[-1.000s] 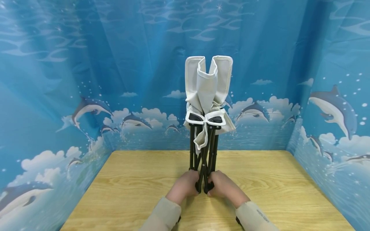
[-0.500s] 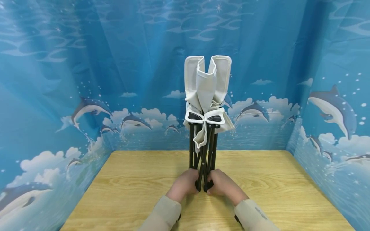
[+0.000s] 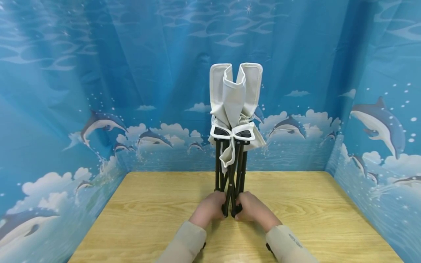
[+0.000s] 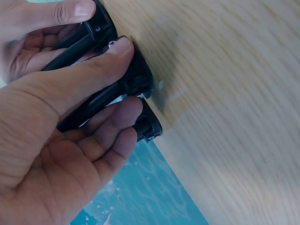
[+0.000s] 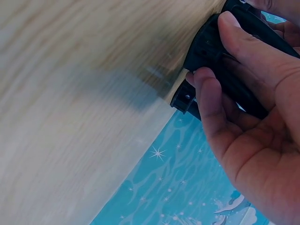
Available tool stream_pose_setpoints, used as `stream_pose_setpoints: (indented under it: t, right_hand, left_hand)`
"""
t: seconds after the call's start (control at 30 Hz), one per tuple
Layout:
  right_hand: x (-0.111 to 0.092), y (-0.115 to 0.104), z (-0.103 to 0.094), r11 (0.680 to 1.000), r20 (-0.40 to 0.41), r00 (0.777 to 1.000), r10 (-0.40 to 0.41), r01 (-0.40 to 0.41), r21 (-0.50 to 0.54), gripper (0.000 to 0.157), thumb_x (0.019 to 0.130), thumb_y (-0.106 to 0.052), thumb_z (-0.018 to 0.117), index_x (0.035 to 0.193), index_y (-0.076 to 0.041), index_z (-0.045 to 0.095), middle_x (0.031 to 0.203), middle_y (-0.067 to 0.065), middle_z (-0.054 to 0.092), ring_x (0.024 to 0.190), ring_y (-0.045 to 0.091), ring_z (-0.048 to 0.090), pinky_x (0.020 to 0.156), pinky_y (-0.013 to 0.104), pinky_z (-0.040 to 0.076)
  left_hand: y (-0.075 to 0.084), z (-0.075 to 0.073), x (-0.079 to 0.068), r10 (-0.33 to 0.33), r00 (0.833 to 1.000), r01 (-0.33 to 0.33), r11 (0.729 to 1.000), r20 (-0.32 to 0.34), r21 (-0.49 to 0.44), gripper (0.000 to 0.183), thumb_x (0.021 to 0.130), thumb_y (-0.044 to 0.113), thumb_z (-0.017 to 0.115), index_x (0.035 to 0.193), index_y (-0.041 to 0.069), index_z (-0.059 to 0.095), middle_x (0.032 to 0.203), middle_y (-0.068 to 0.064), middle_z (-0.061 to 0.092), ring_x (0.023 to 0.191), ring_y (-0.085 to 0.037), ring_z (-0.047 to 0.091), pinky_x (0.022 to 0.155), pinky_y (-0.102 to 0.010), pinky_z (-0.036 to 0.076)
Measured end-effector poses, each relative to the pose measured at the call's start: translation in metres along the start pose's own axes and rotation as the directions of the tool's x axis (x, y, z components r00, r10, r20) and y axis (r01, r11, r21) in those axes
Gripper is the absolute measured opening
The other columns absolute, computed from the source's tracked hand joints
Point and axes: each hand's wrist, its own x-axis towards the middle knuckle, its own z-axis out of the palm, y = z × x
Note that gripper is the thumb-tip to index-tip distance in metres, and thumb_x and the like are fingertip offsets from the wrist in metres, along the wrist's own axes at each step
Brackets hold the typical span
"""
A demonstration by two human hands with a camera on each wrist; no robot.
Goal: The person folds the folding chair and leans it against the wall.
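A folded camping chair stands upright at mid-table in the head view, its white fabric (image 3: 234,100) bunched at the top. Below the fabric its thin black legs (image 3: 230,185) are gathered close and cross. The person's left hand (image 3: 212,207) grips the lower leg ends on the left. On the right side, the right hand (image 3: 251,208) grips the lower ends likewise. Up close in the left wrist view, thumb and fingers curl round a leg beside its black plastic foot (image 4: 137,75). The right wrist view shows the same kind of hold near another foot (image 5: 202,49).
The chair's feet are at the light wood tabletop (image 3: 158,204). Blue dolphin-print curtains (image 3: 148,91) enclose the table at the back and both sides. Beige sleeves (image 3: 187,241) cover the forearms.
The chair and both hands have drifted very slightly forward and left. Both hands keep their hold on the leg ends.
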Motion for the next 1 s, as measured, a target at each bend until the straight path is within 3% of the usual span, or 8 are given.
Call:
stream_pose_setpoints:
  t: [0.27, 0.63, 0.67, 0.77, 1.0]
  right_hand:
    - [0.005, 0.001, 0.000, 1.000, -0.002, 1.000, 0.009, -0.009, -0.005, 0.024, 0.071, -0.006, 0.097, 0.083, -0.004, 0.076, 0.085, 0.007, 0.074, 0.078, 0.020, 0.067, 0.076, 0.046, 0.058]
    - [0.009, 0.003, -0.002, 1.000, 0.001, 1.000, 0.028, -0.028, -0.012, 0.023, 0.073, -0.007, 0.096, 0.080, -0.007, 0.074, 0.079, 0.004, 0.071, 0.072, 0.018, 0.064, 0.070, 0.042, 0.056]
    - [0.009, 0.003, -0.002, 1.000, 0.001, 1.000, 0.026, -0.026, -0.013, 0.023, 0.073, -0.007, 0.097, 0.080, -0.007, 0.074, 0.079, 0.003, 0.071, 0.072, 0.017, 0.064, 0.070, 0.042, 0.056]
    - [0.011, 0.004, -0.001, 1.000, -0.001, 1.000, 0.018, -0.018, -0.014, 0.023, 0.072, -0.007, 0.096, 0.080, -0.007, 0.074, 0.079, 0.003, 0.071, 0.072, 0.017, 0.064, 0.070, 0.042, 0.056]
    - [0.017, 0.006, -0.002, 0.999, 0.010, 0.999, 0.043, -0.043, -0.002, 0.021, 0.075, -0.008, 0.095, 0.082, -0.009, 0.075, 0.080, 0.000, 0.071, 0.075, 0.016, 0.066, 0.074, 0.042, 0.057]
  left_hand:
    - [-0.003, 0.001, 0.004, -0.007, 1.000, 0.007, 1.000, -0.020, 0.012, 0.038, 0.063, -0.009, 0.092, 0.082, 0.013, 0.068, 0.083, 0.000, 0.070, 0.071, -0.012, 0.058, 0.065, -0.031, 0.051]
    - [-0.001, -0.002, 0.009, 0.002, 1.000, -0.002, 0.999, -0.004, 0.039, 0.036, 0.063, -0.009, 0.091, 0.081, 0.012, 0.068, 0.083, -0.002, 0.071, 0.071, -0.014, 0.060, 0.066, -0.032, 0.052]
    - [-0.009, 0.004, 0.013, 0.027, 0.999, -0.026, 0.999, -0.018, 0.044, 0.038, 0.062, -0.007, 0.092, 0.082, 0.013, 0.068, 0.083, -0.001, 0.071, 0.072, -0.013, 0.059, 0.065, -0.033, 0.052]
    - [-0.010, 0.004, 0.014, 0.026, 0.999, -0.025, 0.999, -0.020, 0.035, 0.039, 0.061, -0.007, 0.093, 0.082, 0.014, 0.068, 0.084, -0.001, 0.071, 0.073, -0.013, 0.060, 0.066, -0.034, 0.053]
    - [-0.003, -0.003, 0.014, -0.020, 1.000, 0.020, 1.000, -0.010, 0.023, 0.038, 0.063, -0.009, 0.094, 0.085, 0.012, 0.071, 0.087, -0.003, 0.074, 0.079, -0.016, 0.067, 0.071, -0.033, 0.057]
